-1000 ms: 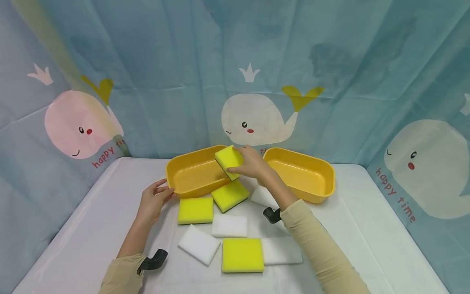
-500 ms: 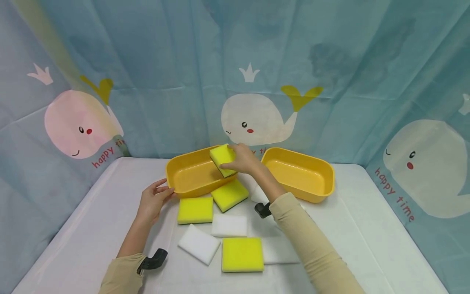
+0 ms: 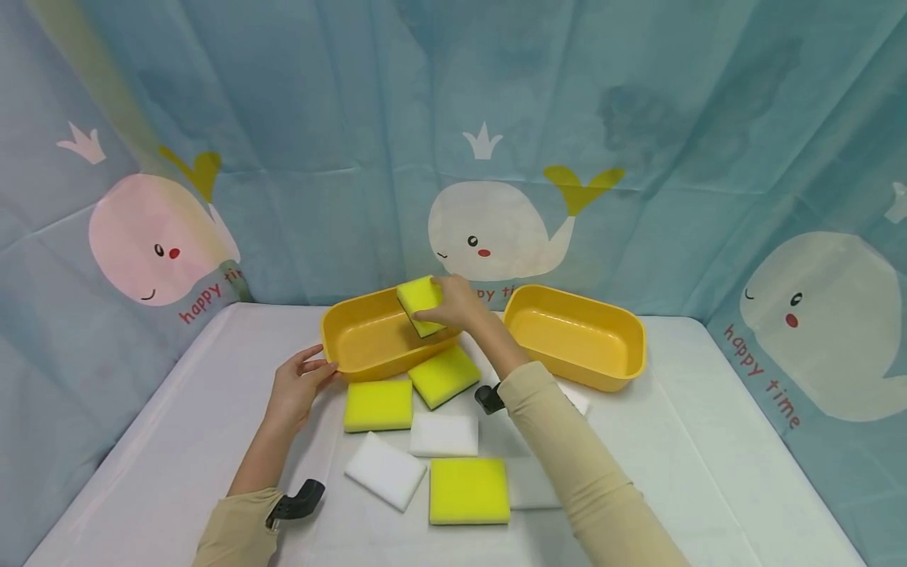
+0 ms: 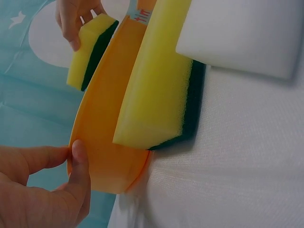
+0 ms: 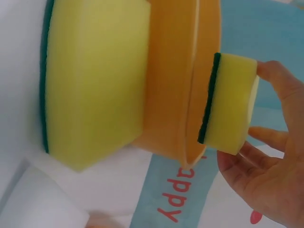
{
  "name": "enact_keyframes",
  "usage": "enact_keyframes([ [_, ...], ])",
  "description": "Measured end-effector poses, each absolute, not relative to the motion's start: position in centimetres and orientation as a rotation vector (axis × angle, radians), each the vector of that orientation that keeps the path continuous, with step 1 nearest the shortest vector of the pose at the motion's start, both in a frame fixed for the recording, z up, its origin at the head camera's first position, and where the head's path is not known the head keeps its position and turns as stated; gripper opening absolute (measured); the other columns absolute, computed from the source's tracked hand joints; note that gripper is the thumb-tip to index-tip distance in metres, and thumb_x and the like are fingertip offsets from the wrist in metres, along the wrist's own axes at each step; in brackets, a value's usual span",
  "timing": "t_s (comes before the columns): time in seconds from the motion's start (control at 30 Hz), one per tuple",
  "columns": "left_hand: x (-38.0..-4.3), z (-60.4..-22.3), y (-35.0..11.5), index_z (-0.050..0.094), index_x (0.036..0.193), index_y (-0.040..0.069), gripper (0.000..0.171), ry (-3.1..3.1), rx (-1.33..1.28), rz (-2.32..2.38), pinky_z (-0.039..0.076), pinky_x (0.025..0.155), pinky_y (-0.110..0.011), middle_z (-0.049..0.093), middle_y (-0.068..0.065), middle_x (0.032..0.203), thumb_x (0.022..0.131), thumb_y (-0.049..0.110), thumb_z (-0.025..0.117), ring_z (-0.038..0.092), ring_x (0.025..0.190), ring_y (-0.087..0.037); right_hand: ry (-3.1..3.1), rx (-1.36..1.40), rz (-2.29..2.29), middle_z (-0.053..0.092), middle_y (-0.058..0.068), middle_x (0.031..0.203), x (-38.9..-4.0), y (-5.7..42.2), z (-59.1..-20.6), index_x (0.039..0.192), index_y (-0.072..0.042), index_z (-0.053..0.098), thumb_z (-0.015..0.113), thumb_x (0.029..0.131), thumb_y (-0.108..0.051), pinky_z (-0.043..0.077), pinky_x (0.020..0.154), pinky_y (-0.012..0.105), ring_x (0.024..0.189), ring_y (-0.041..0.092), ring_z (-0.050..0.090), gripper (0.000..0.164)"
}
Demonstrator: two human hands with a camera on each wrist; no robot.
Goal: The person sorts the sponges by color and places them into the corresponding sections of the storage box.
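My right hand point(image 3: 459, 303) holds a yellow sponge point(image 3: 420, 301) with a dark green scouring side above the right part of the left yellow tub point(image 3: 340, 364). In the right wrist view the thumb and fingers grip that sponge point(image 5: 232, 102) by its edges, green side toward the tub. My left hand point(image 3: 294, 386) pinches the tub's left end; in the left wrist view the thumb and a finger close on the rim. Two yellow sponges, one straight point(image 3: 379, 405) and one angled point(image 3: 445, 376), lie in front of this tub.
A second yellow tub point(image 3: 631, 358) stands at the right. Nearer on the white table lie another yellow sponge point(image 3: 469, 491) and several white sponges, among them a flat one point(image 3: 444, 436) and a tilted one point(image 3: 386, 471). A blue whale-print curtain point(image 3: 319, 197) hangs behind.
My right hand has moved left with the sponge, from the tub's right end further over its inside. My left hand keeps its place on the rim.
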State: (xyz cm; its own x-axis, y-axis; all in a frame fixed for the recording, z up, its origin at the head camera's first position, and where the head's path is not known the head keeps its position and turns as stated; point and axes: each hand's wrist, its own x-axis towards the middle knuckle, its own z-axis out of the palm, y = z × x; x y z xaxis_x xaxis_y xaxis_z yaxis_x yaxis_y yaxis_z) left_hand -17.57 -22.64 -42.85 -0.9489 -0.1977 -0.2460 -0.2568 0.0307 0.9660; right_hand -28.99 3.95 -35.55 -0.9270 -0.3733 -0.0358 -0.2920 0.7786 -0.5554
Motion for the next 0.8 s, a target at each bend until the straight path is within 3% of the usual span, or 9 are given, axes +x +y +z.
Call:
enact_keyframes([
  [0.5, -17.6, -43.0, -22.7, 0.028, 0.165, -0.001, 0.069, 2.228, -0.494, 2.089, 0.059, 0.093, -0.022, 0.051, -0.011, 0.118, 0.106, 0.005, 0.062, 0.070, 0.086, -0.004, 2.819, -0.452, -0.836, 0.058, 0.020, 0.146, -30.0, 3.6, -37.8, 0.159, 0.001, 0.043, 0.077, 0.096, -0.041, 0.050, 0.111, 0.044, 0.129, 0.032, 0.058, 0.083],
  [0.8, -17.6, -42.9, -22.7, 0.027, 0.165, -0.001, 0.069, 2.227, -0.481, 2.097, 0.059, 0.094, -0.022, 0.050, -0.011, 0.118, 0.106, 0.005, 0.062, 0.070, 0.086, -0.003, 2.783, -0.453, -0.898, 0.049, 0.021, 0.157, -29.8, 4.0, -37.9, 0.160, 0.000, 0.040, 0.075, 0.097, -0.039, 0.046, 0.118, 0.048, 0.143, 0.035, 0.050, 0.082],
])
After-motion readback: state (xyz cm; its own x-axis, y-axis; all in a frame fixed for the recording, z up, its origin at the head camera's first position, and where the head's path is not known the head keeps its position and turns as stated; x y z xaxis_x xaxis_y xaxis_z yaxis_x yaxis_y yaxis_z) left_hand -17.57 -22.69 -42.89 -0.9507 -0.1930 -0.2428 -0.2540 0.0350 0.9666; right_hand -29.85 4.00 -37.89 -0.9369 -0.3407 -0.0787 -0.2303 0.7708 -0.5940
